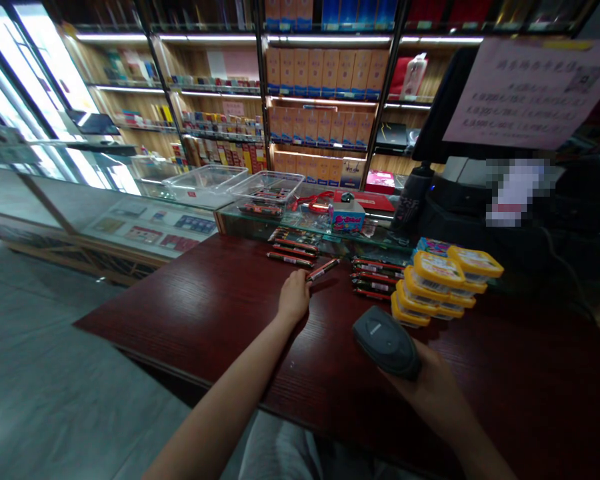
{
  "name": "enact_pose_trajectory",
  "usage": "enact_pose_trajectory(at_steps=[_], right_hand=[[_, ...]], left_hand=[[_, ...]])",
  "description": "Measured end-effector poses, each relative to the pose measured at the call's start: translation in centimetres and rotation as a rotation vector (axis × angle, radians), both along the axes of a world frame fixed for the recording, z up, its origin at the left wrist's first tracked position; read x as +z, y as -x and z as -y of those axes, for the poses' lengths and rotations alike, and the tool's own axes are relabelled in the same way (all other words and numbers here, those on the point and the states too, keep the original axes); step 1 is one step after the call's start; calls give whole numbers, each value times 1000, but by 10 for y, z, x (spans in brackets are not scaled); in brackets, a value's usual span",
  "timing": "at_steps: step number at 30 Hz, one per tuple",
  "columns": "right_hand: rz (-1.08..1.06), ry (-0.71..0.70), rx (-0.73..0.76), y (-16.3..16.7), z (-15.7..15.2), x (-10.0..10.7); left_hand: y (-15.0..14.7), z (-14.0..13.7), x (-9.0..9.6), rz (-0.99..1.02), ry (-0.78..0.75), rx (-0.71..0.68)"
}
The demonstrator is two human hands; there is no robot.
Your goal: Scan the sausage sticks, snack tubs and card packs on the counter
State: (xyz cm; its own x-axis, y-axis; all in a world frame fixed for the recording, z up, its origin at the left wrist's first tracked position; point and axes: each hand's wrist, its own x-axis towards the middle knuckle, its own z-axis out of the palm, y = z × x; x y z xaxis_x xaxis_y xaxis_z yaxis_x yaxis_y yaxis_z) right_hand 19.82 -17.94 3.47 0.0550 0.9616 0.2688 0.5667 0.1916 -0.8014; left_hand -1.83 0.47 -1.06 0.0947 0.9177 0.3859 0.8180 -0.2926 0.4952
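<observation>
From my remote seat I see the dark desk (190, 300), yellow-lidded tubs (433, 270) stacked toward its right. Beside them sits the right pile (377, 277) of slim packets; the left pile (293, 252) lies past my left hand (296, 293). My right hand (433, 380) wraps around a scanner (386, 341). My left pinches a single packet (325, 268) between the piles; which pile is done and which is left, I can't tell.
</observation>
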Motion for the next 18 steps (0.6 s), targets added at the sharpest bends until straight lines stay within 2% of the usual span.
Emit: enact_pose_trajectory(at_steps=[2, 6, 8, 13, 18], right_hand=[[138, -12, -32, -9, -2, -7], [551, -50, -188, -24, -5, -22], [664, -83, -219, -29, -7, -30], [702, -113, -186, -35, -12, -47], [673, -85, -179, -37, -16, -51]], left_hand=[[0, 0, 0, 31, -14, -11], [3, -2, -3, 81, -58, 13], [6, -3, -4, 89, -56, 33], [5, -9, -1, 83, -55, -17], [-24, -29, 20, 77, -96, -119]])
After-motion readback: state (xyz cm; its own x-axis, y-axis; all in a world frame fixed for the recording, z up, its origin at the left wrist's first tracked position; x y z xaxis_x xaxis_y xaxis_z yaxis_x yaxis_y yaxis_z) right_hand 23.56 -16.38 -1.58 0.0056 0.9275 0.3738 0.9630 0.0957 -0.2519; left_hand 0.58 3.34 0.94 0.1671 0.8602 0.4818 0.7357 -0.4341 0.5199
